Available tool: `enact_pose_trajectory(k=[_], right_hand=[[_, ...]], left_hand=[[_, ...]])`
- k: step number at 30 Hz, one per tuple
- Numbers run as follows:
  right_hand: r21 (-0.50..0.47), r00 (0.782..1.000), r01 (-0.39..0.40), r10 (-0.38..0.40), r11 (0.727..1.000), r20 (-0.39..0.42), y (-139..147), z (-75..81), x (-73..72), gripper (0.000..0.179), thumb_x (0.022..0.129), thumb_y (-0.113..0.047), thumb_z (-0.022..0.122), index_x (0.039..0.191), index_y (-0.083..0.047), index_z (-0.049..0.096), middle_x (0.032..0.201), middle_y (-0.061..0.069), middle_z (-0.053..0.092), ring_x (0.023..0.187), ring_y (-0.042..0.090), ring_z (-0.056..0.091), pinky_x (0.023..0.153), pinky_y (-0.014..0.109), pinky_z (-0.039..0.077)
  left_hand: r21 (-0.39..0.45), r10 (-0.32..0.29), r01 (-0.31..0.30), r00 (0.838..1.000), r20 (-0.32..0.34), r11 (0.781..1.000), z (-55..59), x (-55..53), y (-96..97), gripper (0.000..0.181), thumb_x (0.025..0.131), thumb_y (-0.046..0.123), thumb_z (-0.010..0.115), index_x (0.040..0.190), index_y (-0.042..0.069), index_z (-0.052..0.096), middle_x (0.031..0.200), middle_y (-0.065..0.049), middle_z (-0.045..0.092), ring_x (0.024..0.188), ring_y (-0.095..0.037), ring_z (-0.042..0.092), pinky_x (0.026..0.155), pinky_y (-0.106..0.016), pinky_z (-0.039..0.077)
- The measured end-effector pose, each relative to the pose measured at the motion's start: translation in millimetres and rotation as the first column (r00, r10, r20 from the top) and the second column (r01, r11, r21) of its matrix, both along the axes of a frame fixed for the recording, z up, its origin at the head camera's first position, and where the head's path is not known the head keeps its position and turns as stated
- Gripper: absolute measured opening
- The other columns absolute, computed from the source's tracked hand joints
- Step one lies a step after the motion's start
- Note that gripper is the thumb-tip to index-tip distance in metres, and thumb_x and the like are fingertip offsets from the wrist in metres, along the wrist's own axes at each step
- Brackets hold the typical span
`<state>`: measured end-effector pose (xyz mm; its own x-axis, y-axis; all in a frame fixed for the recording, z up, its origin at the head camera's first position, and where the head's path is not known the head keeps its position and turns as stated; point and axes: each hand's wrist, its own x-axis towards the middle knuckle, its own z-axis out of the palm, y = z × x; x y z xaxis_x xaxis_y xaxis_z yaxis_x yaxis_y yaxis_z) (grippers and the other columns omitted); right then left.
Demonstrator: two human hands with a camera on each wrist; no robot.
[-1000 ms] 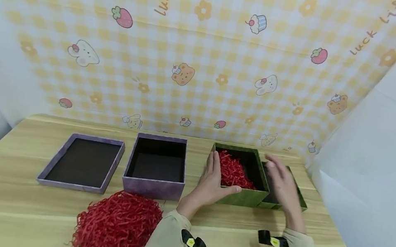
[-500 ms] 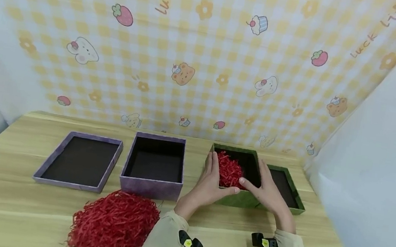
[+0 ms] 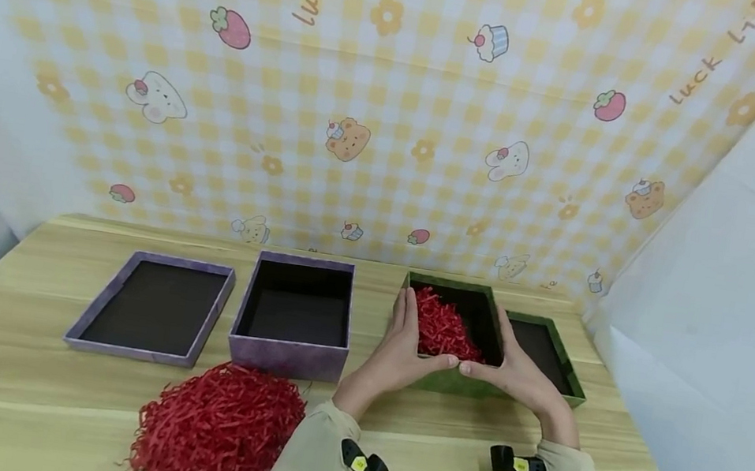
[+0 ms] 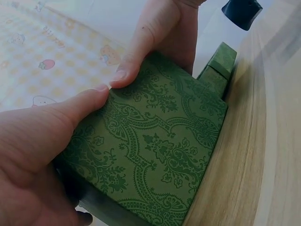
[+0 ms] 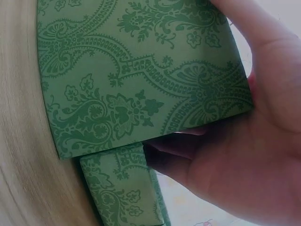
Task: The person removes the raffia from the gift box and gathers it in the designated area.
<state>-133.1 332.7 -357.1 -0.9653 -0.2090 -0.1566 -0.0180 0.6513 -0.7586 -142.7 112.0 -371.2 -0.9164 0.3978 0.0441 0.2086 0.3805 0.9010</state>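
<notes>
An uncovered green patterned box point(image 3: 454, 382) stands right of centre, with red shredded paper point(image 3: 440, 327) along its left and front part and dark bottom showing at the back right. My left hand point(image 3: 399, 356) grips its front left corner, fingers along the left wall and thumb over the front edge. Around the front right corner, my right hand point(image 3: 522, 375) holds it the same way, and the two thumb tips almost meet at the front rim. The left wrist view shows both thumbs on the upper edge of the patterned front wall point(image 4: 155, 150).
Right behind my right hand lies the green lid point(image 3: 537, 350), inside up, close against the box. A purple box point(image 3: 287, 357) with a bare dark inside and its purple lid point(image 3: 146, 308) are to the left. A red shredded paper heap point(image 3: 218, 433) lies in front of them.
My right hand came from over the green lid to the box's right side. Its thumb, over the red paper half a second ago, now lies on the front rim. The left hand stayed.
</notes>
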Motion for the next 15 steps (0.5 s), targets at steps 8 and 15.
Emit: enact_pose_trajectory(k=[8, 15], right_hand=[[-0.017, 1.0, 0.006, -0.006, 1.0, 0.016, 0.7, -2.0, 1.5, 0.109, 0.081, -0.037, 0.072, 0.146, -0.034, -0.016, 0.153, 0.016, -0.012, 0.136, 0.044, 0.0, 0.097, 0.068, 0.018], [0.004, 1.0, -0.003, 0.003, 1.0, 0.003, 2.1, -1.3, 0.2, 0.107, 0.081, -0.037, 0.071, 0.146, -0.037, -0.014, 0.153, 0.014, -0.011, 0.135, 0.046, 0.002, 0.097, 0.068, 0.019]], left_hand=[[-0.023, 0.014, -0.014, 1.0, -0.003, 1.0, 0.1, 3.9, -0.8, 0.112, 0.081, 0.047, 0.068, 0.147, 0.009, -0.015, 0.151, -0.01, -0.022, 0.138, -0.03, -0.008, 0.106, -0.054, 0.019], [-0.135, 0.05, -0.06, 0.996, -0.08, 0.989, 11.7, 4.9, -3.7, 0.107, 0.083, 0.052, 0.063, 0.147, 0.0, -0.004, 0.152, -0.011, -0.018, 0.138, -0.035, -0.001, 0.108, -0.052, 0.013]])
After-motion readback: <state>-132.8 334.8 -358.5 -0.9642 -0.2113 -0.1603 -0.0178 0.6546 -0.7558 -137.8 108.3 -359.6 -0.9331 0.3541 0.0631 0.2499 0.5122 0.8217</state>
